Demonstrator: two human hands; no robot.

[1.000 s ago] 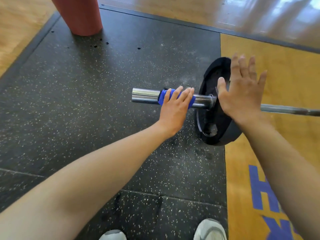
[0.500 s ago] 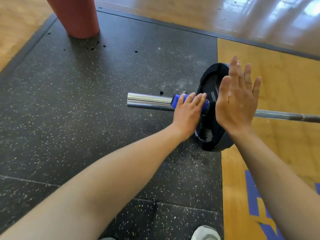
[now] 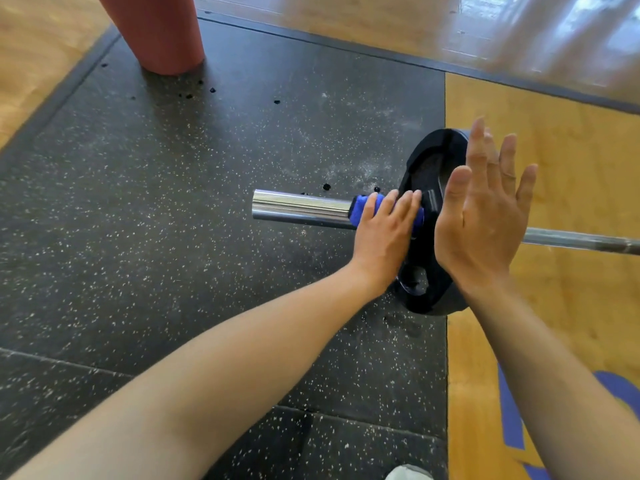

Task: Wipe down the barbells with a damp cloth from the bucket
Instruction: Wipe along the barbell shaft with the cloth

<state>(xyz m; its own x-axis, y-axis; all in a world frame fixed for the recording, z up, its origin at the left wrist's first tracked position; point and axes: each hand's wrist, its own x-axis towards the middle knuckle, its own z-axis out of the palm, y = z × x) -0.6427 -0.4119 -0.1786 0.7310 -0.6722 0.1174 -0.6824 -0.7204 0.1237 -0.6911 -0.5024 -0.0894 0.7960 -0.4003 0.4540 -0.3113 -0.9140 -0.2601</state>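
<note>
Left hand laid over a blue cloth, fingers curled across the top and pressing it round the chrome sleeve of the barbell, right up against the black weight plate. Cloth wrapped round the sleeve's inner end, touching the plate; bare chrome sticking out beyond it toward the middle of the black rubber mat. Right hand held up flat, fingers straight and slightly spread, palm facing the plate; touching it or hovering just beside it, cannot tell. Plate upright at the mat's right edge, where rubber meets the yellow wooden platform. Thin bar shaft running on from behind the right hand across the platform toward the right edge of view. Red bucket standing near the far left corner of the mat, well apart from the barbell, with dark drops spotting the rubber just beside its base. Tip of a pale shoe at the near edge of the mat.
</note>
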